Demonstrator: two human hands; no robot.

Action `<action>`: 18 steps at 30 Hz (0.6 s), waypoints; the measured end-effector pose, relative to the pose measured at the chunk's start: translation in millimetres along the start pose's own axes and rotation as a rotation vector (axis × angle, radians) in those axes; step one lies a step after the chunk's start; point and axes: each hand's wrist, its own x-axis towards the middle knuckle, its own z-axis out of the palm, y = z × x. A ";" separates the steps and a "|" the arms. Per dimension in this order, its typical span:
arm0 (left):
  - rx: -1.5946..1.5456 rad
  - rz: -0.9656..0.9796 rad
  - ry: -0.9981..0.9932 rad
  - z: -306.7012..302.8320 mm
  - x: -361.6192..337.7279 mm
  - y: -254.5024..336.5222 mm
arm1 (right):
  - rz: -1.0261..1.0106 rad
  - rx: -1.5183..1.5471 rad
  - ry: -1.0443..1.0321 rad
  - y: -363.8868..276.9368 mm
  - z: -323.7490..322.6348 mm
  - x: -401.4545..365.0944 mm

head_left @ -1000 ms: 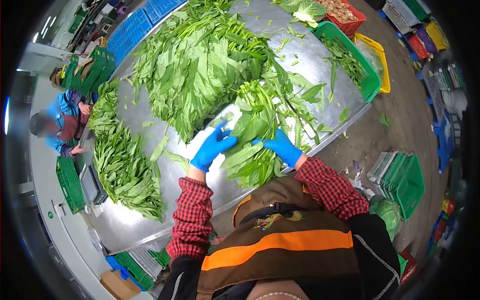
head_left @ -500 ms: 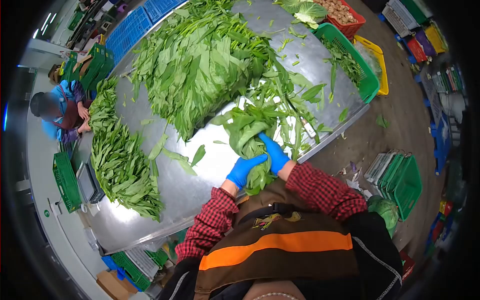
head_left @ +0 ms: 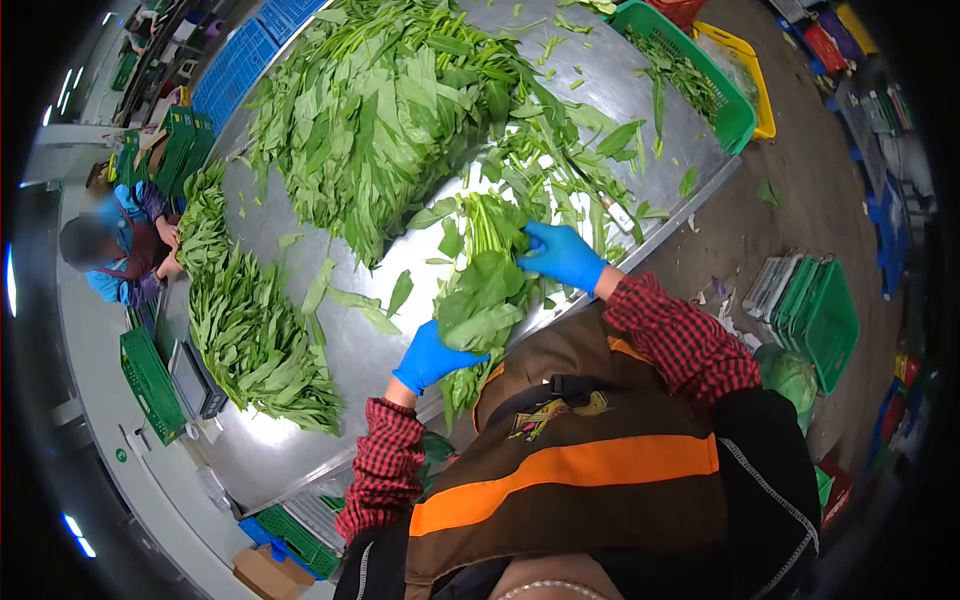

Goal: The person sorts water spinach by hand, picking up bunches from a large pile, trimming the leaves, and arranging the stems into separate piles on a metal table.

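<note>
At the near edge of the metal table (head_left: 400,290), a bunch of leafy greens (head_left: 485,290) lies with its pale stems pointing away from me. My left hand (head_left: 433,360), in a blue glove, is closed round the lower leaves. At the bunch's right side is my blue-gloved right hand (head_left: 563,255), fingers curled against the upper leaves; its fingertips are partly hidden. A knife (head_left: 618,213) with a white handle rests among loose leaves to the right. Beyond the bunch rises a large pile of greens (head_left: 375,120).
A long row of greens (head_left: 255,330) lies at left, with a co-worker (head_left: 135,240) behind it. A green basket (head_left: 735,115) and a yellow basket (head_left: 757,85) stand at the upper right. Stacked green crates (head_left: 825,320) sit on the floor at right, near a round green vegetable (head_left: 790,385).
My hands have moved apart, the left down and leftward, the right up and rightward. The bunch has opened out, showing its stems. The view has shifted slightly.
</note>
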 end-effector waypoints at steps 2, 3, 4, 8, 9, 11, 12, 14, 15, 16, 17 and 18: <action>-0.087 0.009 -0.030 -3.1 -8.2 -8.7 | 0.096 0.067 0.053 8.1 -9.8 -2.1; -0.035 -0.004 -0.057 -4.9 -12.7 -8.5 | 0.190 0.129 0.104 8.0 -14.8 -4.1; 0.017 -0.013 -0.085 -6.1 -16.2 -7.0 | 0.108 0.113 0.237 20.6 -16.8 -0.1; 0.051 -0.084 -0.152 -12.0 -32.0 -6.4 | 0.054 0.348 0.716 68.1 -76.6 24.2; 0.052 -0.085 -0.145 -13.4 -32.6 -6.4 | 0.025 0.452 0.655 59.7 -81.5 22.3; 0.037 -0.051 -0.121 -12.0 -31.0 -5.1 | -0.079 0.360 0.461 34.3 -79.4 12.1; 0.029 -0.032 -0.114 -9.8 -29.7 -4.2 | -0.154 0.167 0.331 13.8 -63.6 2.9; 0.028 0.007 -0.102 -5.9 -20.4 -0.2 | -0.506 -0.025 0.187 -49.1 -23.6 -25.5; 0.051 0.022 -0.134 -5.5 -17.4 2.6 | -0.579 -0.208 0.123 -55.5 -11.9 -27.3; 0.076 0.035 -0.165 -6.8 -14.7 6.6 | -0.649 -0.390 0.057 -57.1 -5.8 -27.6; 0.038 -0.082 -0.211 -8.8 -14.2 12.1 | -0.647 -0.389 0.064 -45.9 -6.2 -23.0; 0.039 -0.084 -0.212 -9.9 -15.9 15.7 | -0.535 -0.165 0.049 -26.4 -10.5 -13.2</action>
